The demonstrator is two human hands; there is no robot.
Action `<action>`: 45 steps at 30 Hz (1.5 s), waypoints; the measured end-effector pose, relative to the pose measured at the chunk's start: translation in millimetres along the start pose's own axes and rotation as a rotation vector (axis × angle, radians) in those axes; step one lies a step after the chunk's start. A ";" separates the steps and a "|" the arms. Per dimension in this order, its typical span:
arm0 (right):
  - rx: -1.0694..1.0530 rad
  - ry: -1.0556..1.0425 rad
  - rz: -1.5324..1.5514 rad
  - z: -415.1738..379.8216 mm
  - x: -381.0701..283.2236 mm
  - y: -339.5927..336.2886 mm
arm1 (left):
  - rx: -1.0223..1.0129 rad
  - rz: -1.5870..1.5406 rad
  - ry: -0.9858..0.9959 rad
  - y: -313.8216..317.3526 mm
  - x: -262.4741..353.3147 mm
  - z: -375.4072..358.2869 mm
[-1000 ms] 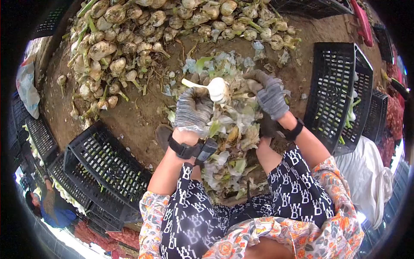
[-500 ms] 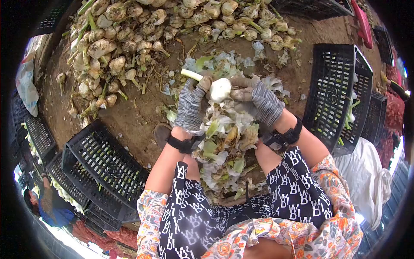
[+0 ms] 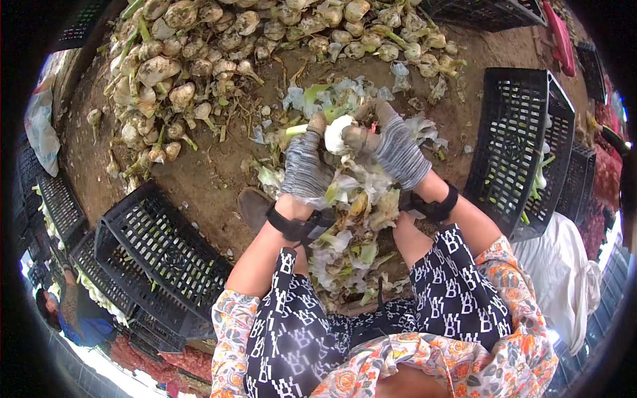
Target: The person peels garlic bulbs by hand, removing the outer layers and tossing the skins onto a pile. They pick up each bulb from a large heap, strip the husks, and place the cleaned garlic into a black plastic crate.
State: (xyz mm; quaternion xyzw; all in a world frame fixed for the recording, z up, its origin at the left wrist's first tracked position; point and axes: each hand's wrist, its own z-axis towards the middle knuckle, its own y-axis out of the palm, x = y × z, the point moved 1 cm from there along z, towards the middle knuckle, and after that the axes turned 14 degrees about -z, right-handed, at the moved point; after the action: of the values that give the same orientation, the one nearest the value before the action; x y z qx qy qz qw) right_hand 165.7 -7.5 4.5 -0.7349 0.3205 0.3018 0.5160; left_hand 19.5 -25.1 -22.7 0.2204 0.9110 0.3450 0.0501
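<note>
A white garlic bulb [image 3: 338,135] with a short green stem [image 3: 296,130] pointing left is between my two gloved hands. My left hand [image 3: 308,159] is closed round the stem side of the bulb. On the bulb's right side, my right hand [image 3: 393,144] grips it with bent fingers, and a small red spot shows at those fingers. Both gloves are grey knit with brown, dirty fingertips. Loose pale and green peelings [image 3: 361,205] lie on the ground below and behind the hands.
Unpeeled garlic [image 3: 199,46] is heaped on the soil ahead. Black crates stand at left [image 3: 162,249] and right [image 3: 507,146]. A white sack [image 3: 557,272] lies at right, a pink object [image 3: 559,40] at upper right. Another person [image 3: 83,318] is at lower left.
My right hand has moved up and in over the bulb, its fingers now more bent. My left hand has shifted slightly right, and the stem has tilted closer to level.
</note>
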 end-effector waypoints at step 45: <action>-0.192 0.070 -0.022 14.4 -2.5 -5.5 | 0.251 0.228 -0.020 6.8 4.5 -2.3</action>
State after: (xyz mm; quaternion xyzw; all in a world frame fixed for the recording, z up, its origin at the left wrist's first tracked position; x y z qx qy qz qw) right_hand 166.8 8.1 5.4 -0.7944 0.2999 0.2995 0.4350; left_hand 17.4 -20.1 -16.3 0.3301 0.9155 0.2298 -0.0083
